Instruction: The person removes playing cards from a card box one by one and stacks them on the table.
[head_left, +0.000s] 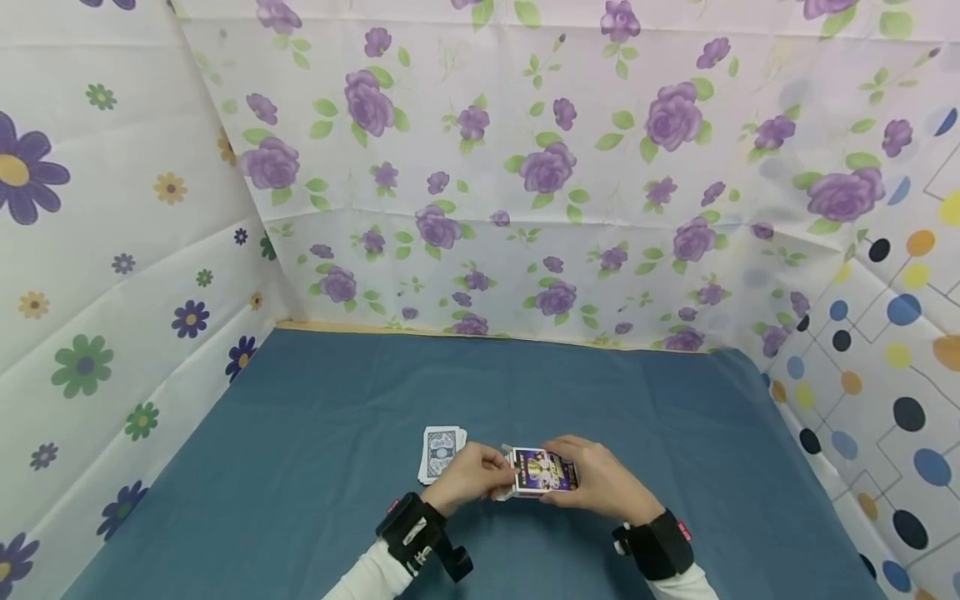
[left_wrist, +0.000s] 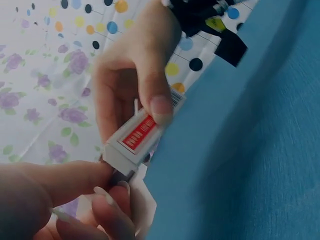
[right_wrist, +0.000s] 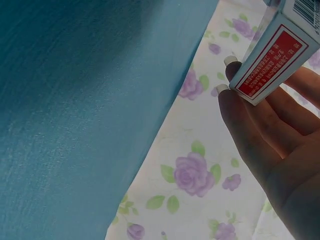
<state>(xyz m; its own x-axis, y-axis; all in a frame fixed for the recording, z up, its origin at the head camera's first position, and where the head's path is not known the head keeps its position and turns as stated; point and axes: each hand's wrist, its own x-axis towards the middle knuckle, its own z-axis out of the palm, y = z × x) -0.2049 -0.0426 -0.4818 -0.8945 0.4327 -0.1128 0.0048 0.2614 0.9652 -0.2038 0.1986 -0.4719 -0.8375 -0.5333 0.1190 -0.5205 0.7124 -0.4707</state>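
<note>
Purple-fronted box [head_left: 543,472] gripped in our right fingers [right_wrist: 249,135], we pinch its end with our left fingers [left_wrist: 107,212], near stacked cards [head_left: 441,452].

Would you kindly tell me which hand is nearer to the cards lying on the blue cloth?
Left. The left hand is close beside the cards, to their right; the right hand is farther right, gripping the box.
</note>
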